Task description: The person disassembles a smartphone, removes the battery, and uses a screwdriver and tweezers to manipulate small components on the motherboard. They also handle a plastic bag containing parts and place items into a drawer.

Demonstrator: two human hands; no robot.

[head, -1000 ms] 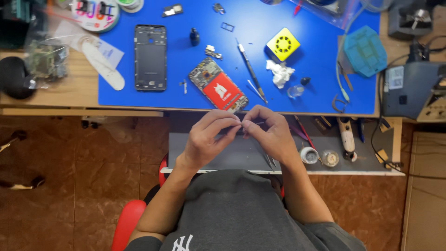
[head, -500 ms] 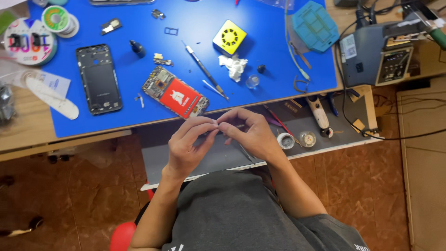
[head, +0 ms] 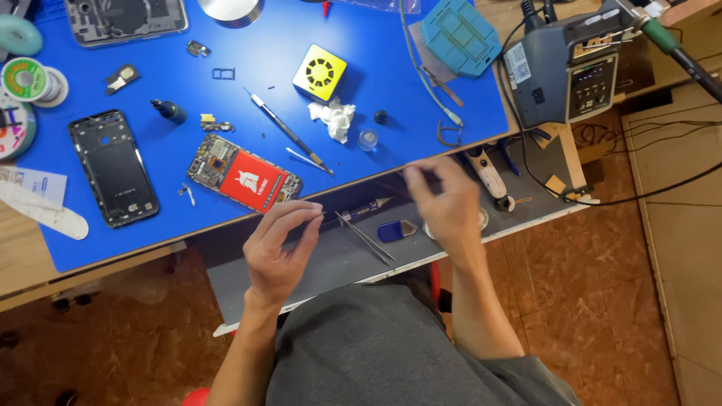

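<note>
1. The left hand (head: pixel 280 252) hovers over the grey pull-out tray (head: pixel 331 263) just below the blue mat (head: pixel 248 120). Its fingers are curled in, thumb and forefinger pinched close together at the tips; whether anything tiny sits between them is too small to tell.
2. The right hand (head: pixel 445 203) is blurred, at about 3 o'clock from the left hand and well apart from it. Its fingers are bunched near the tray's back edge, and whether it has hold of anything cannot be told.
3. A pair of tweezers (head: pixel 366 238) lies on the tray between the two hands, untouched. Its long axis runs from 10 o'clock to 4 o'clock, with the thin tips towards 10 o'clock, near the left forefinger.
4. A small blue pry tool (head: pixel 396 230) lies just beside the tweezers, towards 3 o'clock.
5. An opened phone with a red battery (head: pixel 244 180) lies on the mat at 12 o'clock from the left hand, its long axis from 10 to 4 o'clock.
6. A black phone frame (head: pixel 113 167) lies at 9 o'clock from the opened phone, nearly upright along 12 to 6.
7. A yellow square block (head: pixel 320 72) and a crumpled white tissue (head: pixel 333 118) sit farther up the mat, towards 12 o'clock.
</note>
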